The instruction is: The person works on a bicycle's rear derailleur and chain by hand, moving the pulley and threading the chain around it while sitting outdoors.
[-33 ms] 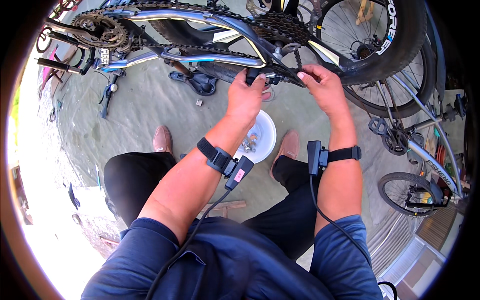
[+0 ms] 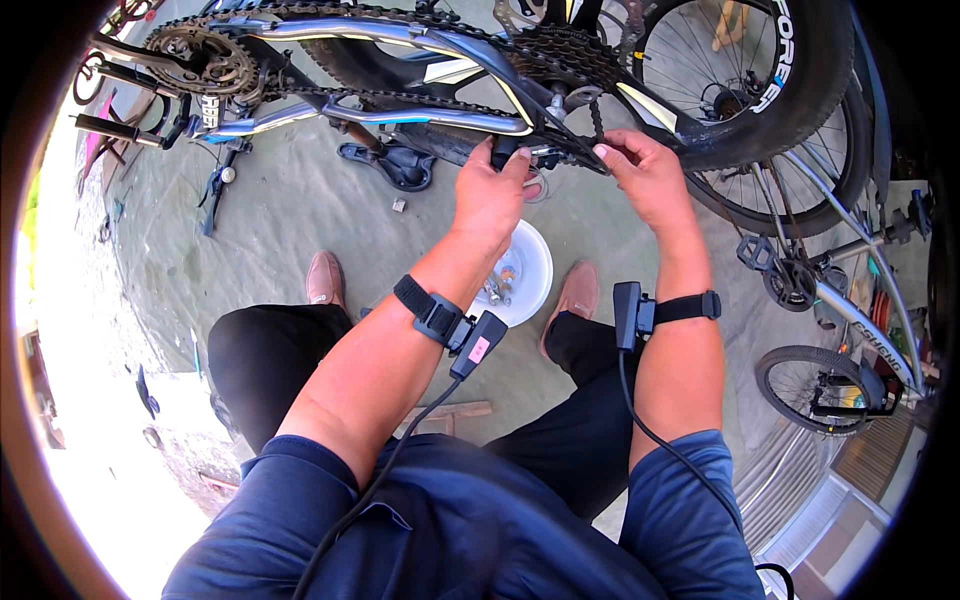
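Note:
An upside-down bicycle with a blue-and-black frame (image 2: pixel 440 50) is in front of me, its chain running back to a cassette (image 2: pixel 565 65). My left hand (image 2: pixel 490 190) is closed around a black rounded piece (image 2: pixel 507 150) just below the frame's rear corner; how far the piece reaches is hidden. To the right of it, my right hand (image 2: pixel 645 175) pinches the edge of the dark rear derailleur (image 2: pixel 580 148), thumb and fingers close together. A length of chain (image 2: pixel 597 118) hangs just above those fingertips.
Between my feet stands a white bucket (image 2: pixel 535 275) with small metal parts in it. A black saddle (image 2: pixel 395 168) shows under the frame, with a small metal piece (image 2: pixel 399 205) on the ground nearby. Another bicycle (image 2: pixel 840 300) is at the right.

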Available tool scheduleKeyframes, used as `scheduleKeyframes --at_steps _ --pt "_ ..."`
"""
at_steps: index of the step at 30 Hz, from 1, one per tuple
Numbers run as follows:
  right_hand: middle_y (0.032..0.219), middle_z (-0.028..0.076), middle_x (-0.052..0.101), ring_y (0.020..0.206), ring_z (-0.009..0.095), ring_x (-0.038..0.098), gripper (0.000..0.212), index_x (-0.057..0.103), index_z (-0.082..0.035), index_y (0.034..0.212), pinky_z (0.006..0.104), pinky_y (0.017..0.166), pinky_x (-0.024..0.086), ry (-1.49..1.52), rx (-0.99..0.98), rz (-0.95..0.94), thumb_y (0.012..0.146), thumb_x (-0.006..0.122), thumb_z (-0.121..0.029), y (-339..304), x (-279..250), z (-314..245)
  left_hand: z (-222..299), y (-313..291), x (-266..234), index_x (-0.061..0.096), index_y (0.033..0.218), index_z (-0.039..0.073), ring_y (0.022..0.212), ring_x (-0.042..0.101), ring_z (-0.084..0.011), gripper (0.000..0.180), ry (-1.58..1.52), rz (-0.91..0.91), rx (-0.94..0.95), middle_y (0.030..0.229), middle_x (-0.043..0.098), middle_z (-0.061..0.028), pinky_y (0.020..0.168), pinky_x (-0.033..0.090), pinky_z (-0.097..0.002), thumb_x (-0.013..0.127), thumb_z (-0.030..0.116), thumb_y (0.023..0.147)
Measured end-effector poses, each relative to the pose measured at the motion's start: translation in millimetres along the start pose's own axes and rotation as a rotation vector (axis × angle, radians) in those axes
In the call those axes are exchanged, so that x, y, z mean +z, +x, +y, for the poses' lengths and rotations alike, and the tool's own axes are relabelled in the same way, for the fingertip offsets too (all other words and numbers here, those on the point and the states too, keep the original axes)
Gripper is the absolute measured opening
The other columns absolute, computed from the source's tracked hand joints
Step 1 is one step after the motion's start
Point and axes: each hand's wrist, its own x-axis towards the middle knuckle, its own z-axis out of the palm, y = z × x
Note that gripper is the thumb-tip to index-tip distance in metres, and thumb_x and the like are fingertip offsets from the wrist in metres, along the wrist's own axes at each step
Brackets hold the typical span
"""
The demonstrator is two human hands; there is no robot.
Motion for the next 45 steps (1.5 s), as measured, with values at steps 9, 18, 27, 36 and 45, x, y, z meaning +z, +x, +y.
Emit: scheduleKeyframes --at_steps 9,18,27,36,45 --pt "0.089 0.007 0.071 0.077 0.011 0.062 0.031 0.067 0.001 0.108 0.0256 0.074 0.049 -0.034 0.099 -0.019 0.085 0.071 -0.020 12 27 14 2 10 -20 0.052 0.126 0.000 0.081 0.061 -0.0121 0.036 0.098 0.069 0.006 0.097 0.064 -0.0055 0.066 0.055 -0.0248 0.061 0.011 0.092" --pt "0.081 0.003 0.069 0.062 0.008 0.059 0.024 0.068 -0.004 0.107 0.0244 0.057 0.047 0.002 0.208 -0.101 0.087 0.068 -0.016 26 57 16 9 21 -45 0.045 0.134 -0.003 0.078 0.060 -0.0113 0.049 0.179 0.126 0.043 0.094 0.063 -0.0044 0.064 0.053 -0.0246 0.063 0.010 0.090" --pt "0.069 0.004 0.069 0.062 0.013 0.063 0.026 0.072 -0.002 0.083 0.0289 0.062 0.048 -0.162 0.167 -0.131 0.081 0.072 -0.028 38 88 25 7 32 -68 0.047 0.132 0.000 0.074 0.057 -0.0088 0.051 0.060 0.201 0.063 0.092 0.061 -0.0020 0.060 0.049 -0.0227 0.067 0.010 0.086" --pt "0.086 0.007 0.066 0.078 0.013 0.065 0.020 0.062 0.004 0.096 0.0272 0.070 0.053 -0.038 0.123 -0.097 0.082 0.069 -0.007 44 100 35 11 38 -74 0.051 0.128 0.006 0.085 0.060 -0.0091 0.044 -0.076 0.206 -0.001 0.098 0.061 0.0001 0.069 0.051 -0.0257 0.064 0.002 0.087" --pt "0.084 0.004 0.066 0.079 0.013 0.062 0.026 0.066 -0.001 0.097 0.0283 0.072 0.049 -0.081 0.062 -0.063 0.081 0.073 -0.020 42 107 21 -5 49 -89 0.046 0.131 0.006 0.089 0.061 -0.0124 0.046 -0.136 0.229 -0.029 0.105 0.061 -0.0017 0.073 0.052 -0.0296 0.062 0.002 0.089"
